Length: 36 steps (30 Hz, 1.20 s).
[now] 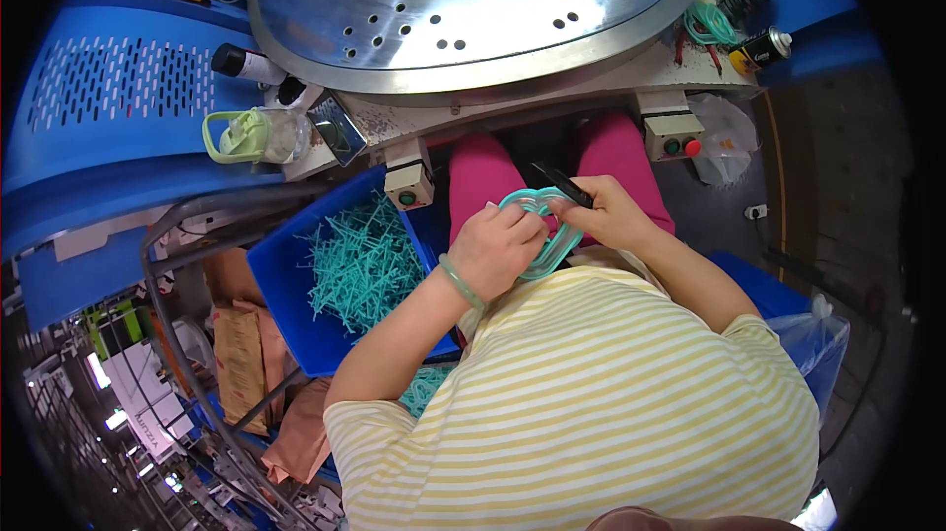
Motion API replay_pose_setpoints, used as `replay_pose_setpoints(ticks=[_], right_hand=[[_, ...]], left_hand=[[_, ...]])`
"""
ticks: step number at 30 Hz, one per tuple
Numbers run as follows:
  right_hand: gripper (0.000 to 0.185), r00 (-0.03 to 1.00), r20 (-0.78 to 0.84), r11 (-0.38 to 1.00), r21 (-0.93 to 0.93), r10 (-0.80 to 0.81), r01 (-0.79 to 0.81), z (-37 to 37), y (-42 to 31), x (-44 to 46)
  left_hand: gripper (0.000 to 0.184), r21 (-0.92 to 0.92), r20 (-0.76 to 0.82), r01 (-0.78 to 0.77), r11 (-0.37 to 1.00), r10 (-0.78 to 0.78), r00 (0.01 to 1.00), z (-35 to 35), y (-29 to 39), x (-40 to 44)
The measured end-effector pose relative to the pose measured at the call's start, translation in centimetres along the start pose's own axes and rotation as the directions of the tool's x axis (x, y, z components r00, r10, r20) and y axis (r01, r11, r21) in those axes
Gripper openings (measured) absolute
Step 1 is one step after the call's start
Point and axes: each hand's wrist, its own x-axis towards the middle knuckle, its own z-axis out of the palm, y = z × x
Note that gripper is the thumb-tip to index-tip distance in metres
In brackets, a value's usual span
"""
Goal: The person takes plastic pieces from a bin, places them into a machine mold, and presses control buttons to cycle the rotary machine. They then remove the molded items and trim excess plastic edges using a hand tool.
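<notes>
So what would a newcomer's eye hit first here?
Probably the big, shiny perforated metal disc across the top of the view. Next, the blue bin left of centre, with its heap of thin teal sticks. Then, near the middle, the teal piece in the left hand, with a black pen-like tool in the right hand.

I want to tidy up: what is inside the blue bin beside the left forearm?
A heap of thin teal sticks lies inside the blue bin. Whatever is beneath the heap is covered and cannot be seen.
</notes>
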Motion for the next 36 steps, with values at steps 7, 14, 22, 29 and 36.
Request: replay_pose_setpoints(ticks=[7, 14, 22, 29, 36], right_hand=[[0.026, 0.996, -0.039, 0.995, 0.061, 0.08, -0.078, 1.3, 2.3, -0.5], [0.023, 0.941, -0.156, 0.902, 0.368, 0.302, -0.228, -1.1, 5.1, -2.1], [0.023, 0.968, -0.203, 0.952, 0.294, 0.15, -0.086, -1.8, 2.9, -1.9], [0.02, 0.989, -0.139, 0.969, 0.246, 0.05, -0.014, 0.5, -0.1, -0.9], [0.023, 0.978, -0.195, 0.978, 0.181, -0.069, 0.105, 0.7, -0.4, -1.3]], left_hand=[[0.028, -0.004, -0.119, -0.182, 0.983, 0.18, 0.976, 2.8, -0.9, -1.3], [0.02, -0.053, -0.239, -0.032, 0.998, 0.019, 0.971, 0.1, -1.4, -2.6], [0.031, 0.591, -0.214, 0.753, 0.289, -0.844, 0.491, 0.8, -5.7, -15.4], [0.019, -0.871, 0.296, 0.489, -0.044, -0.842, 0.451, -1.0, 1.8, -5.5], [0.017, -0.952, 0.28, 0.271, -0.144, -0.769, 0.575, 2.2, 2.7, -2.4]])
